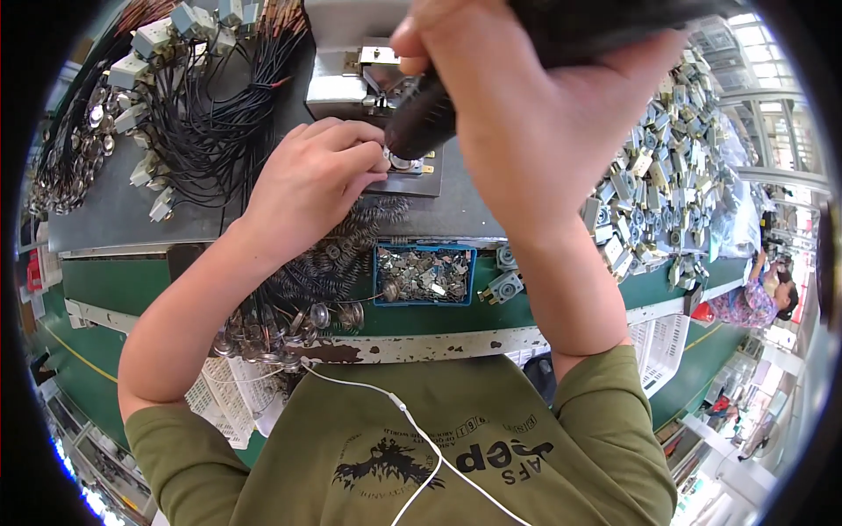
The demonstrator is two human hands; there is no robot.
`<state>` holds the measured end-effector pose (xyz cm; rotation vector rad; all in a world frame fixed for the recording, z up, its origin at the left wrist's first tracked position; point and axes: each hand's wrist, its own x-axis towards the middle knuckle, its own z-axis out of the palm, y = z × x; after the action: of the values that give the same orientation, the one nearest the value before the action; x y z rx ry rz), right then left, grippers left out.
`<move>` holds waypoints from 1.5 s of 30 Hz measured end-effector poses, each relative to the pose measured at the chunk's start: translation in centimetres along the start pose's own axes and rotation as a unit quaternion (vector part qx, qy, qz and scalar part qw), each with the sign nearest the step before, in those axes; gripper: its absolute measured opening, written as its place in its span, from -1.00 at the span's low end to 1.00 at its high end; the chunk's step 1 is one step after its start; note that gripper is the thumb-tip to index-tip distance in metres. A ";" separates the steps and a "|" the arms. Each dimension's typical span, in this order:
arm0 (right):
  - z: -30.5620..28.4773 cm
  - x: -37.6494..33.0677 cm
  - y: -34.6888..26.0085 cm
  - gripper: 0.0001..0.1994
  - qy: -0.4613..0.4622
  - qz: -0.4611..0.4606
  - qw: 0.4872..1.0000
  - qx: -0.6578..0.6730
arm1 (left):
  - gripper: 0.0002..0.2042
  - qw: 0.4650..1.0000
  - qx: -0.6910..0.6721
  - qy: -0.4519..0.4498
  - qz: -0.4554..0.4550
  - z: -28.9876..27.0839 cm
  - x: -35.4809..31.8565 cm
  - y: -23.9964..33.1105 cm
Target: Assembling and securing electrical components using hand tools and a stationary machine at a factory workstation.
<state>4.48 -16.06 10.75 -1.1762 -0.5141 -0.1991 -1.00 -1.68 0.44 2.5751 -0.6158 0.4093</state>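
Note:
My right hand (535, 131) is wrapped round a black power screwdriver (423, 118), tilted with its nose down and to the left. That nose meets a small metal part with brass-coloured tabs (412, 165) on a dark metal plate (421, 186). From the left, my left hand (307, 180) reaches in with its fingers bent and pressed together, pinching the edge of the same part. The screwdriver and my fingers hide most of the part. Behind it stands a shiny metal fixture (379, 66).
Bundled black wires with grey blocks (210, 114) lie at left. Coil springs (342, 241) and a blue tray of small metal pieces (377, 280) are nearer me. Many grey-white blocks (658, 175) are heaped at right. Another person (759, 298) sits farther right.

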 end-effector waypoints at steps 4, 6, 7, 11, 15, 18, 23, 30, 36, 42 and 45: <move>-0.5 -0.2 1.2 -0.35 -0.034 -0.019 0.999 0.018 | -0.88 1.000 -0.021 0.023 -0.004 0.3 -0.1 0.0; -0.4 -0.3 1.8 -0.34 -0.032 -0.034 0.999 0.021 | -0.88 0.999 -0.025 0.020 -0.010 0.1 0.0 0.1; -0.3 -0.3 2.0 -0.34 -0.029 -0.049 0.998 0.023 | -0.88 0.999 -0.028 0.006 -0.017 -0.1 0.0 0.2; -0.2 -0.1 1.7 -0.33 -0.018 -0.051 0.998 -0.043 | -0.90 0.999 -0.036 -0.006 -0.025 -0.2 0.1 0.4; -0.1 -0.5 2.6 -0.36 -0.027 -0.064 0.997 -0.016 | -0.90 0.999 -0.030 0.001 -0.030 -0.1 -0.4 0.0; -0.4 -0.4 2.1 -0.41 -0.022 -0.047 0.998 0.019 | -0.89 0.998 -0.052 -0.004 -0.027 -0.2 0.1 0.3; -0.6 0.2 1.3 -0.48 -0.017 -0.017 0.996 0.090 | -0.89 0.998 -0.064 0.004 -0.026 0.1 0.2 0.0; -2.1 0.6 1.0 -0.53 -0.045 -0.045 0.986 0.156 | -0.90 0.998 -0.056 0.015 -0.025 0.2 -0.2 -0.4; -4.5 9.7 4.3 -0.57 -0.070 -0.108 0.968 0.217 | -0.91 0.997 -0.075 -0.014 -0.024 0.5 0.4 0.0; -5.1 6.8 1.7 -0.62 -0.110 -0.124 0.943 0.288 | -0.91 0.996 -0.086 0.001 -0.032 0.4 -0.6 -0.2; -2.5 5.8 2.2 -0.65 -0.124 -0.142 0.930 0.314 | -0.90 0.996 -0.083 0.009 -0.019 0.4 -0.2 -0.5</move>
<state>11.15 -16.78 11.04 -0.4947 -0.8950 -0.1175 -0.91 -1.42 -0.15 2.4180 -0.5683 0.3516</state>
